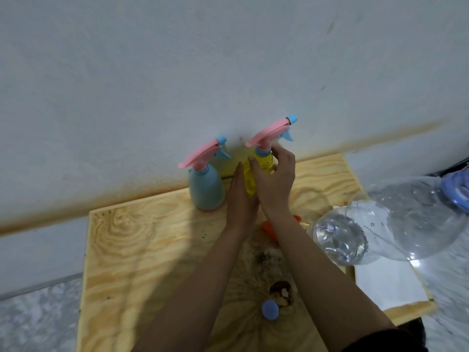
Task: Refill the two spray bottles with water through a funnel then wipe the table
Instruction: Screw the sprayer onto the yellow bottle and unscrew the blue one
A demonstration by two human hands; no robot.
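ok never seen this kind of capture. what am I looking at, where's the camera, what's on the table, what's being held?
There is no machine here: a person works with two bare hands, and the single picture comes from a wide-angle camera worn on their head, looking forward and down, so the edges look bent.

Both hands are on the yellow spray bottle at the far edge of the wooden table, by the wall. The left hand lies against its side; the right hand wraps its neck, just under the pink trigger head. Both heads look screwed on.

Beside it, apart, stands a blue spray bottle. A large clear water bottle looms close on the right. Its blue cap lies on the near table. An orange thing, perhaps the funnel, is mostly hidden behind the right forearm.
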